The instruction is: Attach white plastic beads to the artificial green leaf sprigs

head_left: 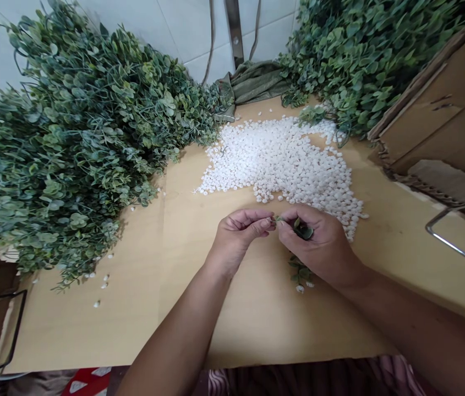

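Over the middle of the cardboard-covered table, my right hand (321, 239) is closed around an artificial leaf sprig (305, 232). Its dark green leaves show between thumb and fingers. Below that hand hangs more of the greenery, with small white flower pieces (300, 289) at its lower end. My left hand (242, 234) pinches with thumb and fingers at the sprig's green tip, almost touching the right fingertips. Whatever sits inside that pinch is too small to make out. Just beyond both hands spreads a pile of small white flower pieces (282, 154).
Heaps of artificial greenery stand at left (92, 126) and back right (360, 66). A cardboard box (447, 104) borders the right side, near a bent metal rod (459, 250). A dark green cloth (257, 82) lies at the back. Loose white pieces (104, 280) dot the left.
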Demonstrator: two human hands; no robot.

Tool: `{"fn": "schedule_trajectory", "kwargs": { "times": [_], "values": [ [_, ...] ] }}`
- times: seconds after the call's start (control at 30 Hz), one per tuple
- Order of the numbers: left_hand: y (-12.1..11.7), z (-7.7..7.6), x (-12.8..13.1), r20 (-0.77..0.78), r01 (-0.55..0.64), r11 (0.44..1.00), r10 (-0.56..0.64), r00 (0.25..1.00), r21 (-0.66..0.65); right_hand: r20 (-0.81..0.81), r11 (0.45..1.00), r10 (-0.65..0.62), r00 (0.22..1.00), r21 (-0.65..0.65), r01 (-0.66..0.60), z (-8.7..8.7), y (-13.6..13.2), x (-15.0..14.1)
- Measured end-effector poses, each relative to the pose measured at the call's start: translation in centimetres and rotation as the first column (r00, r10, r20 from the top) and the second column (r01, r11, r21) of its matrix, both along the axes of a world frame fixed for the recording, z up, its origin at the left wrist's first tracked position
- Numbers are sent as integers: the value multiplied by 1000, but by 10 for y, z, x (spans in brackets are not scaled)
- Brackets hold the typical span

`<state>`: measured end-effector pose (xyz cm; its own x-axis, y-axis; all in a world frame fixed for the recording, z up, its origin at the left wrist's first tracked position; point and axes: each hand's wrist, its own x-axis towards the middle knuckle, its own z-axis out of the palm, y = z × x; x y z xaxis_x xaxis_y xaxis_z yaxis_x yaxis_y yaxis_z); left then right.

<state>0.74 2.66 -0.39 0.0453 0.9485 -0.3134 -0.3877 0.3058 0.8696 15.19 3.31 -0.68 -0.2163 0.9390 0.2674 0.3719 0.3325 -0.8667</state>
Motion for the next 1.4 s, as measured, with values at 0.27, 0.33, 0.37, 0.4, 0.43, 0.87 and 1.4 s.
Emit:
{"fn": "schedule_trajectory", "kwargs": {
  "times": [0.27, 0.33, 0.37, 0.4, 0.43, 0.87, 1.4],
  "values": [
    [-1, 1, -1, -45, 29, 1000, -29, 999, -6, -8, 1000, 3, 1000, 6, -3, -1, -1, 2],
    [-1, 1, 0, -52, 31, 1000, -31, 998, -1, -10, 1000, 3, 1000, 13, -3, -1, -1, 2],
    [-1, 1, 0, -53, 30, 1000, -30, 998, 1, -10, 1000, 2, 1000, 12, -2, -1, -1, 2],
    [-1, 1, 0, -53, 29, 1000, -29, 998, 2, -11, 1000, 1, 1000, 10, -1, -1, 0, 2],
    [-1, 1, 0, -52, 28, 1000, -27, 998, 4, -10, 1000, 3, 1000, 6, -3, -1, 0, 2],
    [0, 1, 1, -62, -13, 1000, 13, 998, 12, 31, 1000, -10, 999, 29, 9, 0, -1, 1],
    [0, 3, 0, -60, 15, 1000, -16, 998, -27, 62, 997, -20, 998, 80, 15, 2, -1, 3]
  ]
}}
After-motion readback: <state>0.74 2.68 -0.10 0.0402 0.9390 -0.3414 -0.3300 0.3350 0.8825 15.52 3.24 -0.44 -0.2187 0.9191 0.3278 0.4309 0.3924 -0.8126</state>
